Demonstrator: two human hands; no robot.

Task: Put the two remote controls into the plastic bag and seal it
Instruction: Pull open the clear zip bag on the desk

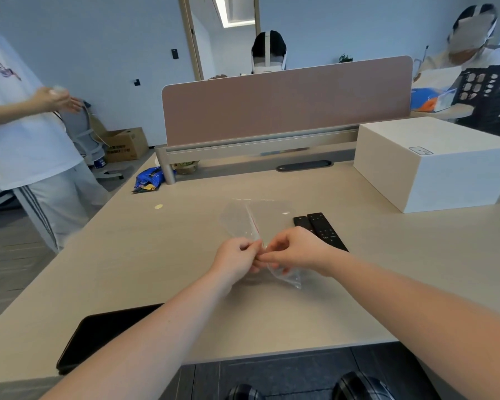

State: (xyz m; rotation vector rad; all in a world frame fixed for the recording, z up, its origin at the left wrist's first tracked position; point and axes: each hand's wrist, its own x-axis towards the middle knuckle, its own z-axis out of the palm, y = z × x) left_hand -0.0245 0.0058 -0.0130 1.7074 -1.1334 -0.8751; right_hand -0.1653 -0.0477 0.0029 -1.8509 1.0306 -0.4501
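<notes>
- So the person is working at the plastic bag [244, 219] right now, with both hands meeting at its near end, just above the desk [156, 255].
- The left hand [234, 256] is pinching the bag's edge, fingers curled tight together on the film.
- The right hand [293, 248] is doing the same from the other side, fingertips pinched on the plastic right next to the left ones. Looks like they're trying to peel the mouth open near the red zip strip [254, 223], though that's a guess; the film is so clear it's hard to tell if the opening has parted at all.
- The rest of the bag is trailing away from the hands over the desk, and a bit of it is hanging below the right hand.
- The two remote controls [319, 229] are lying side by side on the desk, touching each other, just beside the right wrist, which is partly hiding them. Neither is in the bag.
- So progress-wise: basically at the start. Nothing is loaded and nothing is sealed.
- What's left: getting the mouth open, sliding both remotes in, then pressing the zip shut along its length.
- Other stuff is sitting around: a white box [433, 163] at the far right and a dark tablet-looking thing [104, 333] near the left forearm, neither in the way.
</notes>
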